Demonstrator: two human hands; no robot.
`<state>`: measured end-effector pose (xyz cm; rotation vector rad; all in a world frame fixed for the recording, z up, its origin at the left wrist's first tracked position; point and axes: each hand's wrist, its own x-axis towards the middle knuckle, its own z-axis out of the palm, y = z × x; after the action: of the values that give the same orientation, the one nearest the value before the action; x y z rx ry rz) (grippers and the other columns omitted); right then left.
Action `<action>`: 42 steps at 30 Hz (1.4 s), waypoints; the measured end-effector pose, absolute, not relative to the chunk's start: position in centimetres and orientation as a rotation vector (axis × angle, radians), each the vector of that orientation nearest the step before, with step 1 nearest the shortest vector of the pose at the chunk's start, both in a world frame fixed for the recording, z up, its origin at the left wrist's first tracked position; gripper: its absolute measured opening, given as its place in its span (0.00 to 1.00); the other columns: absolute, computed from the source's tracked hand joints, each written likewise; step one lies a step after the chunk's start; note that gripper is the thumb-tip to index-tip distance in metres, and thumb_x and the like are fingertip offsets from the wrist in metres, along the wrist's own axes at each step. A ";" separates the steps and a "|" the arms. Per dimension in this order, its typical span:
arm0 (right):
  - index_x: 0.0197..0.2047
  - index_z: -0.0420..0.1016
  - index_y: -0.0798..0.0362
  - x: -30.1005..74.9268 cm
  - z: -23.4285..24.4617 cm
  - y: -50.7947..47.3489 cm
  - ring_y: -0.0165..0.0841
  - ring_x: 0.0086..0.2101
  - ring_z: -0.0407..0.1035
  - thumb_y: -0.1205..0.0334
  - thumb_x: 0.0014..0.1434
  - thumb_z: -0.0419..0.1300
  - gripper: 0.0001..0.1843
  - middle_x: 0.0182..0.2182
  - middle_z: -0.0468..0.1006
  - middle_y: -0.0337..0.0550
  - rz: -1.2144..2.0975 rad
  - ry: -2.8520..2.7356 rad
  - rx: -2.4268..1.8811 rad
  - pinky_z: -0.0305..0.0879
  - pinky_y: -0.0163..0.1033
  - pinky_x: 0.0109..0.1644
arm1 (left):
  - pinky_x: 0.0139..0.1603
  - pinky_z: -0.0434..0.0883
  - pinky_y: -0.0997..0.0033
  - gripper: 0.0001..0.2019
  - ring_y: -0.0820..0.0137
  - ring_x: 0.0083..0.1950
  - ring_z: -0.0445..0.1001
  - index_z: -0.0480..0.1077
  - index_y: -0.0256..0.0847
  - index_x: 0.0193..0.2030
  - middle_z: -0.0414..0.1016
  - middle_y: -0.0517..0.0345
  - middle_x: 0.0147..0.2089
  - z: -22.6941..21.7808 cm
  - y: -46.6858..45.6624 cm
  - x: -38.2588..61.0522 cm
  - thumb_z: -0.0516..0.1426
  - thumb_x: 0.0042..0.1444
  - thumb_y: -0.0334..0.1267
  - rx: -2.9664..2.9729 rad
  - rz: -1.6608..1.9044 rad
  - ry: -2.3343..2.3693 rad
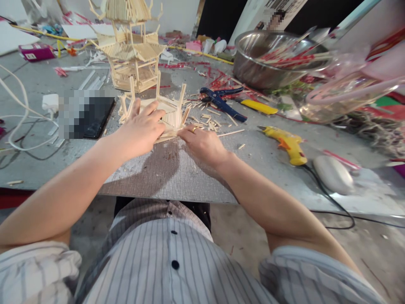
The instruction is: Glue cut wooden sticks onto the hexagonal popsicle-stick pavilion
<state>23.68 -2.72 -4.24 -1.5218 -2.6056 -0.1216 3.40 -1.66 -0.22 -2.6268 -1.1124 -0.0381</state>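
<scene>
A small frame of pale wooden sticks [171, 116], with short posts standing up around its rim, lies on the table in front of me. My left hand [141, 128] rests across its left side, fingers spread and touching the sticks. At the frame's front right corner, my right hand [205, 145] has its fingers closed on the edge; the fingertips are partly hidden. Behind the frame stands a tiered pagoda model [134, 52] built from the same kind of sticks. Cut stick pieces [211, 122] are scattered to the right, close to blue-handled cutters [221, 101].
To the right lie a yellow utility knife [259, 106], a yellow glue gun [289, 145] with a black cord, and a white rounded object [333, 174]. A steel bowl [253, 63] holding sticks stands behind. On the left are a phone [98, 116] and a white charger [50, 103] with cables.
</scene>
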 end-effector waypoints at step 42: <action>0.46 0.78 0.60 44.8 -4.7 -3.6 0.48 0.45 0.72 0.62 0.52 0.64 0.18 0.40 0.79 0.57 0.211 -1.197 -2.784 0.63 0.44 0.43 | 0.17 0.62 0.82 0.12 0.82 0.15 0.63 0.68 0.34 0.26 0.68 0.65 0.19 -4.5 -5.8 12.5 0.54 0.63 0.28 -3.552 -1.468 -2.346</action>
<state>44.83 -3.59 -4.75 -2.7839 -1.1968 0.2114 12.54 -5.78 -4.51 -3.5518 -2.3458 -1.4678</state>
